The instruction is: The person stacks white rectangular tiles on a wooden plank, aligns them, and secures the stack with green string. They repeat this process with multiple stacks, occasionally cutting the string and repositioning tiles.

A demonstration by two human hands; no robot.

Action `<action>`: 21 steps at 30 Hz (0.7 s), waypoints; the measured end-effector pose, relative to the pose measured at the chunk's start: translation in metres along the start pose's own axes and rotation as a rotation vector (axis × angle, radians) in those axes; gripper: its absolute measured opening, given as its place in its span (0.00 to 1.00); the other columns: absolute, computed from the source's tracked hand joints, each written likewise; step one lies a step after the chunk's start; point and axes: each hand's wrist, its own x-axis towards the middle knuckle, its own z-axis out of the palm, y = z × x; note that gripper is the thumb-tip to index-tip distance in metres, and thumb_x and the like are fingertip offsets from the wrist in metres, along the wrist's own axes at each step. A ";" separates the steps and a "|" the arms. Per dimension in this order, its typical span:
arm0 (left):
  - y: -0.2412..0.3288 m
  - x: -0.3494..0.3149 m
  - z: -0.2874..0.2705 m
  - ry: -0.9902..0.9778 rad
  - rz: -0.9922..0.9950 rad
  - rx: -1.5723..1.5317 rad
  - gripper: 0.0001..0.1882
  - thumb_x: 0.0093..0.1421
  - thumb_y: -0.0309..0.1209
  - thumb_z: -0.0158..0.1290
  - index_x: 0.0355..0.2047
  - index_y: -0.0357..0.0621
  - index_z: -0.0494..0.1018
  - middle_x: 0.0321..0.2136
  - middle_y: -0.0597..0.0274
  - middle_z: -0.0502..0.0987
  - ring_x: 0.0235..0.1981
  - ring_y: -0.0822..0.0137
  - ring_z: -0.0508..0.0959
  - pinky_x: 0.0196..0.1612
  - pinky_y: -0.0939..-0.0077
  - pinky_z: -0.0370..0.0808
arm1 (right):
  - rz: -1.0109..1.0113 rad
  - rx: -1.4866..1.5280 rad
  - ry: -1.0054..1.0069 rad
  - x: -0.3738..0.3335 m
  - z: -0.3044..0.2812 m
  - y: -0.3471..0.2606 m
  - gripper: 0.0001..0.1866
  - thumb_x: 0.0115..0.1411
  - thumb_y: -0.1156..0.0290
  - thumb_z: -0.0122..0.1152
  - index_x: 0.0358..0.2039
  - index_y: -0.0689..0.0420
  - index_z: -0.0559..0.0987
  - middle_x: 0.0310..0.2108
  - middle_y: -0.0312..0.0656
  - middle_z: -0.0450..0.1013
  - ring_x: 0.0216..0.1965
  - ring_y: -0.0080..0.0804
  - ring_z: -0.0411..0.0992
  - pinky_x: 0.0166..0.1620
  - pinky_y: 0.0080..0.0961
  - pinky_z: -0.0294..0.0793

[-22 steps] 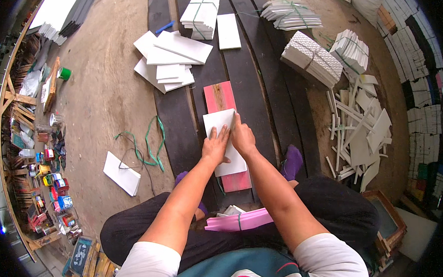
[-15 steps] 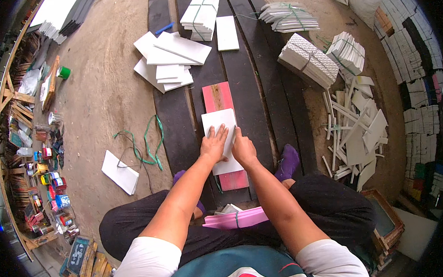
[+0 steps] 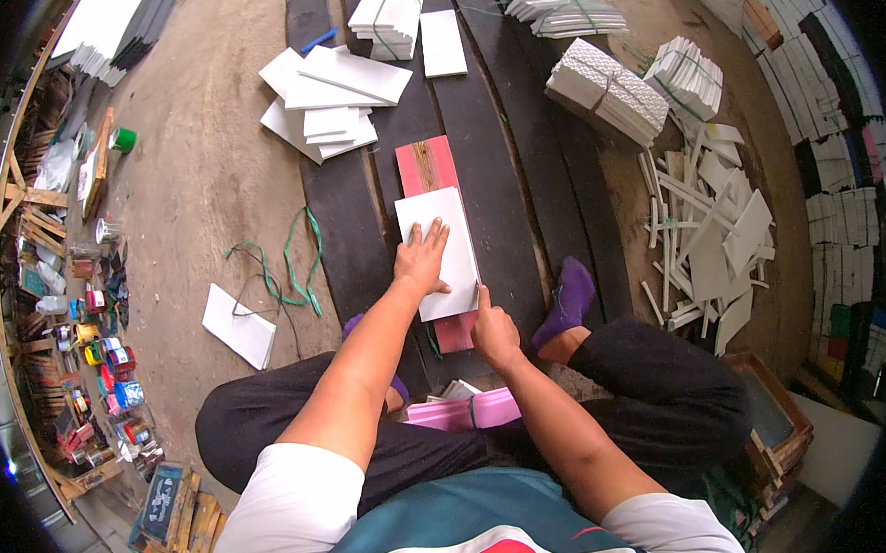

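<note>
A white rectangular sheet [image 3: 460,261] lies over a longer pink board [image 3: 411,173] with a brown streak down its middle. My left hand [image 3: 421,263] rests flat on the sheet, fingers spread, with nothing in it. At the sheet's lower right edge is my right hand [image 3: 494,331], its fingers curled and the index finger stretched forward along the edge. A small dark tip shows at that fingertip. What the closed fingers grip is mostly hidden under the hand. Below the board, close to my lap, sits a tied pink bundle [image 3: 465,413].
Loose white sheets [image 3: 353,81] and a tied white stack [image 3: 387,19] lie on the dark planks [image 3: 503,183]. To the right are more tied bundles [image 3: 609,93] and a heap of white offcuts [image 3: 711,232]. Green string [image 3: 305,264] and a white piece [image 3: 237,327] lie left.
My right hand has slid toward me along the sheet's right edge, from about the middle to near its lower corner. My left hand stays on the sheet. The whole view has shifted slightly.
</note>
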 end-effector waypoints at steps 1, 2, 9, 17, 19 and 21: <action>0.000 0.000 0.000 0.000 -0.001 -0.002 0.73 0.38 0.63 0.74 0.77 0.52 0.44 0.78 0.62 0.46 0.75 0.46 0.53 0.61 0.52 0.76 | 0.004 0.003 -0.012 -0.005 0.001 0.001 0.37 0.62 0.75 0.51 0.72 0.63 0.58 0.38 0.69 0.78 0.41 0.65 0.80 0.46 0.56 0.79; 0.001 0.000 0.000 0.003 -0.002 0.005 0.73 0.38 0.63 0.74 0.77 0.52 0.44 0.78 0.63 0.46 0.75 0.46 0.53 0.61 0.52 0.76 | 0.014 0.004 -0.022 -0.009 0.003 0.003 0.37 0.62 0.75 0.51 0.72 0.63 0.58 0.38 0.69 0.78 0.42 0.65 0.80 0.46 0.56 0.79; 0.003 0.000 -0.002 -0.004 -0.007 0.022 0.73 0.39 0.62 0.74 0.78 0.53 0.43 0.78 0.65 0.44 0.75 0.46 0.53 0.60 0.53 0.76 | 0.036 -0.016 -0.025 -0.024 0.027 0.025 0.37 0.63 0.74 0.51 0.73 0.61 0.56 0.39 0.69 0.78 0.42 0.67 0.80 0.46 0.57 0.79; 0.004 -0.001 -0.003 -0.016 -0.016 0.007 0.73 0.38 0.62 0.74 0.77 0.54 0.44 0.78 0.64 0.44 0.76 0.47 0.52 0.61 0.52 0.75 | 0.004 -0.042 0.009 -0.035 0.041 0.035 0.33 0.68 0.71 0.50 0.72 0.59 0.55 0.40 0.67 0.78 0.41 0.66 0.80 0.44 0.57 0.81; 0.005 -0.002 -0.006 -0.023 -0.019 0.003 0.73 0.39 0.61 0.75 0.77 0.53 0.44 0.78 0.65 0.43 0.76 0.47 0.51 0.61 0.53 0.75 | -0.001 -0.057 0.007 -0.037 0.044 0.037 0.35 0.67 0.72 0.51 0.73 0.58 0.54 0.40 0.67 0.78 0.42 0.65 0.80 0.44 0.56 0.81; 0.004 -0.002 -0.005 -0.017 -0.020 -0.002 0.73 0.39 0.60 0.75 0.77 0.54 0.44 0.78 0.65 0.43 0.76 0.47 0.52 0.61 0.52 0.75 | 0.003 -0.044 0.013 -0.038 0.046 0.038 0.37 0.65 0.74 0.51 0.74 0.59 0.53 0.40 0.67 0.77 0.41 0.65 0.80 0.44 0.56 0.80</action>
